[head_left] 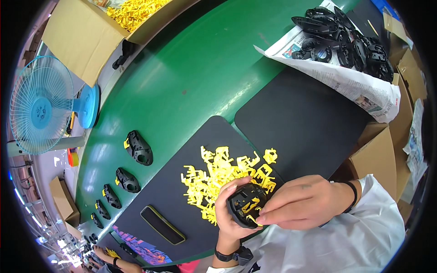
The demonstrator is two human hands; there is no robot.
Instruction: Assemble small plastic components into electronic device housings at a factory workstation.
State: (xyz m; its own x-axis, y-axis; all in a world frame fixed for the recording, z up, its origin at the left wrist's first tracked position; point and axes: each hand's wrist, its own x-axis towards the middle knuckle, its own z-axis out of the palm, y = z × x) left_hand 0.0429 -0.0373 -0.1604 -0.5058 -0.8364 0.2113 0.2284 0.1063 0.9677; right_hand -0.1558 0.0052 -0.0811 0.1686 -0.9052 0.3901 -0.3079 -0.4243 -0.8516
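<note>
My left hand point(224, 217) is wrapped around a black shell point(236, 207), which looks like a computer mouse housing, its inner side facing up. One yellow plastic part lies inside the shell. At the shell's lower right rim, my right hand point(304, 203) pinches a thin yellow plastic part point(254, 220) between thumb and forefinger. Part of that piece is hidden by the fingertips. Just beyond both hands, a heap of small yellow plastic clips point(214, 175) is spread on a dark mat point(159, 200).
Black shells with yellow parts stand in a row on the green conveyor belt point(182, 86), one shell point(139, 148) nearest. A phone point(163, 224) lies on the mat. Newspaper point(337, 75) holds black shells point(341, 41) at far right. A fan point(42, 111) and cartons point(378, 154) flank the belt.
</note>
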